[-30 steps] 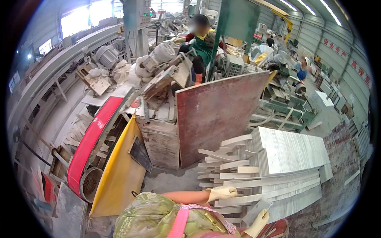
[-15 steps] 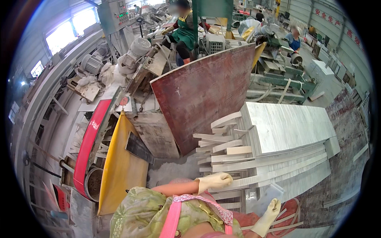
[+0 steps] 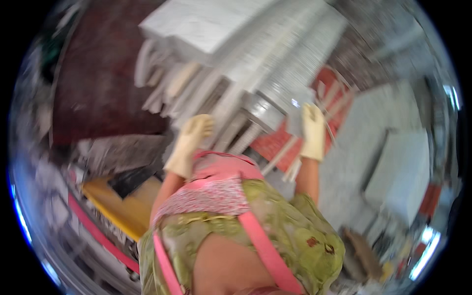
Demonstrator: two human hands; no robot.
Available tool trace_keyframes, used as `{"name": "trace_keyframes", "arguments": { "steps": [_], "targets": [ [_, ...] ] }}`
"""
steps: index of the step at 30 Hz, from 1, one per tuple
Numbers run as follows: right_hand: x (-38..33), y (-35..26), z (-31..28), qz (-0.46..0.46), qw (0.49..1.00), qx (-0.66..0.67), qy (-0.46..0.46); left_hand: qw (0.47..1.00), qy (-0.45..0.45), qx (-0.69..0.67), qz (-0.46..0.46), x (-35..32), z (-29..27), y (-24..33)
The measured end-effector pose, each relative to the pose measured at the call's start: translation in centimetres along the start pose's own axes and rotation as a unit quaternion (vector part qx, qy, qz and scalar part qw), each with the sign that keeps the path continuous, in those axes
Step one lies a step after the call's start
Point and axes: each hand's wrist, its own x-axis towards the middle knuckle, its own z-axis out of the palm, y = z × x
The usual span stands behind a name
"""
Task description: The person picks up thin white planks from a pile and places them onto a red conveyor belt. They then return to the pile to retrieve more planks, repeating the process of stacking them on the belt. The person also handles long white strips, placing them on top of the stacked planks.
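Note:
Both my hands wear cream rubber gloves. Fingers curled, my left hand [image 3: 192, 142] is in front of the near ends of a stack of long pale strips [image 3: 221, 118]; anything inside its grip is hidden. My right hand [image 3: 313, 130] is closed beside the stack's right corner. Next to its fingers is a pale translucent sheet [image 3: 295, 118], which appears pinched in it, though blur softens the contact. A clear, shiny wrapping [image 3: 260, 105] covers the stack's near corner. Beneath the right hand lies red sheeting [image 3: 275, 145] with loose thin strips [image 3: 282, 157] across it.
A large dark red board [image 3: 103, 73] stands at the left of the stack. Nearer left are a yellow panel [image 3: 118, 201] and a red-pink rail [image 3: 101, 233]. A pale flat slab [image 3: 400, 172] lies on the right. White slabs [image 3: 211, 19] top the stack.
My view has swung down and to the right, so the far machines and people are gone from it. Both hands now appear higher in view, still closed. The picture is more blurred.

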Motion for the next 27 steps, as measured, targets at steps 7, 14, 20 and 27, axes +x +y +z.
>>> {"name": "trace_keyframes", "arguments": {
  "steps": [7, 14, 20, 27],
  "targets": [
    [0.6, -2.1, 0.5, -0.001, 0.998, 0.004, -0.068, 0.996, 0.086, 0.001, -0.021, -2.6, 2.3, 3.7],
    [1.2, -1.7, 3.2, -0.034, 0.960, -0.126, -0.248, 0.997, 0.081, -0.005, 0.000, -2.6, 2.5, 2.8],
    [4.6, 0.6, 8.3, -0.033, 0.895, -0.120, -0.428, 1.000, 0.019, -0.010, 0.005, -2.8, 3.2, 3.1],
    [5.9, 1.0, 9.2, -0.057, 0.870, -0.146, -0.467, 0.985, -0.092, 0.023, -0.147, -2.1, 7.6, 3.8]
  ]
}}
